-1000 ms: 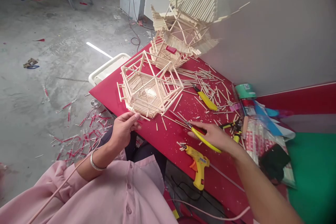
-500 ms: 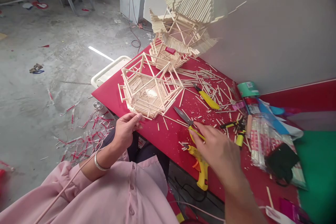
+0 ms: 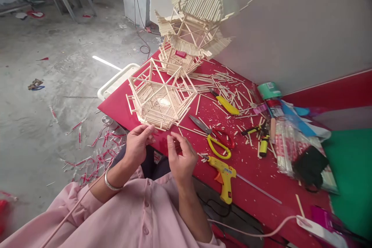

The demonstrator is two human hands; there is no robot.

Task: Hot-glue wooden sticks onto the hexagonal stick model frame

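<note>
While I look on remotely through the head camera, left hand (image 3: pixel 136 144): at the near edge of the red tabletop (image 3: pixel 251 178), thumb and forefinger pinched; whether a stick sits in that pinch, I cannot tell.

Right hand (image 3: pixel 183 159): just across from it, fingers curled, thumb and fingertips near each other; I cannot tell whether anything small lies between them. Both hands face inward, a pose that suggests to me fine fingertip work.

Stick frame (image 3: pixel 161 102), one: on the tabletop's near-left part, just beyond the left hand, close-laid floor below, open rods above. I judge it placed there for easy reach.

Scissors (image 3: pixel 208 130), one pair, yellow and red handles: lying right of the frame, blades toward it, handles near the right hand, apparently for quick pick-up.

Glue gun (image 3: pixel 224 170), one, yellow: on its side near the edge, nozzle toward the hands, grip toward the body, probably to keep it graspable.

Cutter (image 3: pixel 228 104), one, yellow: farther back, likely parked out of the way.

Loose sticks (image 3: pixel 223 78), many: strewn beyond the frame and scissors, presumably as stock close by.

Tiered stick house (image 3: pixel 200 2), one: at the far end, perhaps set back to spare it knocks.
</note>
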